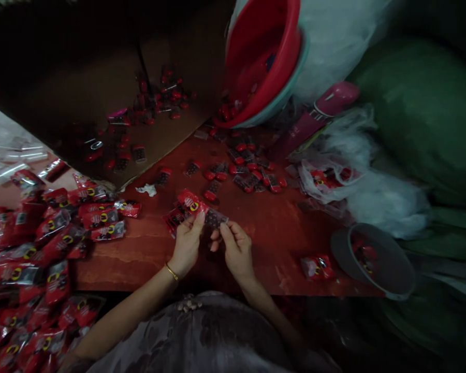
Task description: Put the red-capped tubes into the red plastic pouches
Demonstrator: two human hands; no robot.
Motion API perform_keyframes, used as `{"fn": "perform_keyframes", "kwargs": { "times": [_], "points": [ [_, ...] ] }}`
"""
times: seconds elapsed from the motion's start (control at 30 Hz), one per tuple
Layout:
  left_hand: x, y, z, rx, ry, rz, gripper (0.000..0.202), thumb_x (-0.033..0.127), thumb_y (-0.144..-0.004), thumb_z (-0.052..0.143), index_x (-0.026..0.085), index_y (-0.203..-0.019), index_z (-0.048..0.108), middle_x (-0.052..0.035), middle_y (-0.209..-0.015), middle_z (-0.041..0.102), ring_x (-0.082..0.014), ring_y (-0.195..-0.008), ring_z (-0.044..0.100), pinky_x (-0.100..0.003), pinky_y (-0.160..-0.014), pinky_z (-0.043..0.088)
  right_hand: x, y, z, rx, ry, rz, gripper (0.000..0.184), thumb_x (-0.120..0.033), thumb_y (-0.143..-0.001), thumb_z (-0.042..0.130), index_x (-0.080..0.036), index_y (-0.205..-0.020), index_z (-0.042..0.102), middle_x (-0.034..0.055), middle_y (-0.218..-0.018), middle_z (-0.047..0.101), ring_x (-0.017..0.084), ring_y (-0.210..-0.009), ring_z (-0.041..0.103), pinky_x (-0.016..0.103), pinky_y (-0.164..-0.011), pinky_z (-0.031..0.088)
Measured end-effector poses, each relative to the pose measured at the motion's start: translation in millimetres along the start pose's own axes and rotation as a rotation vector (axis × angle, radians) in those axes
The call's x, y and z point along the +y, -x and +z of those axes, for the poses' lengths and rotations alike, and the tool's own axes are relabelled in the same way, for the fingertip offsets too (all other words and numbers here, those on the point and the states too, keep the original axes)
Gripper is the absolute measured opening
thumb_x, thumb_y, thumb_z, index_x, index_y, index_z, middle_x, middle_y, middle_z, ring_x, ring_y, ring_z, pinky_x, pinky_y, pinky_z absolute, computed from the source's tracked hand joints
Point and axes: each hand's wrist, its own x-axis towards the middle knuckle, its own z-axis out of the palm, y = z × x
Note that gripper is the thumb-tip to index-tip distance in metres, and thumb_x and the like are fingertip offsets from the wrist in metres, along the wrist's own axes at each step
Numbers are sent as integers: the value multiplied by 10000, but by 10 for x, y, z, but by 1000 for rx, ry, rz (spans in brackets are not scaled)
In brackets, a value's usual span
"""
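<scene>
Both of my hands hold one small red and clear plastic packet [213,217] above the red table. My left hand [188,243], with a gold bangle at the wrist, pinches its red printed end. At the clear end, the thumb and fingers of my right hand [236,248] are closed on the edge; dark dotted contents show through there. More red packets [174,220] lie on the table just behind my left hand. Beyond my hands are several small dark, dotted pieces with red ends [252,173], lying loose.
A big heap of filled red packets [42,259] covers the left side. A tilted cardboard box [194,116] with loose pieces stands behind it. A red basin [291,52], pink flask [306,122], plastic bags [384,197], grey bowl [404,274] and another packet [317,267] are to the right.
</scene>
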Motion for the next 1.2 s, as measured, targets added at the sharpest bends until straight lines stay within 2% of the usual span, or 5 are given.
{"fn": "perform_keyframes", "kwargs": {
  "times": [0.23, 0.5, 0.73, 0.87, 1.2],
  "points": [
    [-44, -4, -77, -23, -43, 10, 483, 646, -699, 597, 167, -713, 654, 30, -477, 526, -80, -410, 451, -209, -419, 360, 138, 90, 40, -25, -132, 79, 303, -456, -824, 564, -187, -691, 521, -34, -588, 610, 71, -378, 535, 184, -411, 412],
    [-34, 83, -85, -295, -202, -74, 404, 580, -769, 568, 176, -753, 583, 34, -504, 550, -100, -355, 499, -211, -361, 328, 174, 46, 4, -7, -344, 174, 300, -437, -774, 600, -178, -638, 533, -66, -495, 547, 56, -298, 467, 167, -330, 383],
    [247, -136, -84, -109, -20, 32, 536, 672, -637, 631, 165, -807, 647, -8, -677, 628, -115, -633, 569, -215, -609, 436, 102, 48, 16, -20, -448, 176, 285, -422, -758, 625, -182, -640, 527, -73, -504, 570, 48, -305, 461, 217, -438, 517],
    [307, -198, -70, -94, -134, -1, 409, 509, -611, 752, 124, -605, 613, 32, -525, 527, -57, -486, 420, -193, -501, 344, 140, 56, 35, -36, -448, 201, 304, -439, -751, 626, -179, -636, 520, -76, -489, 567, 42, -286, 433, 205, -404, 498],
    [95, -122, -86, -95, -201, 58, 277, 393, -671, 741, 140, -755, 669, 17, -631, 628, -59, -501, 502, -173, -469, 389, 251, 76, 42, 43, -393, 139, 271, -399, -800, 599, -176, -655, 547, -74, -518, 572, 38, -319, 454, 181, -407, 484]
  ]
}}
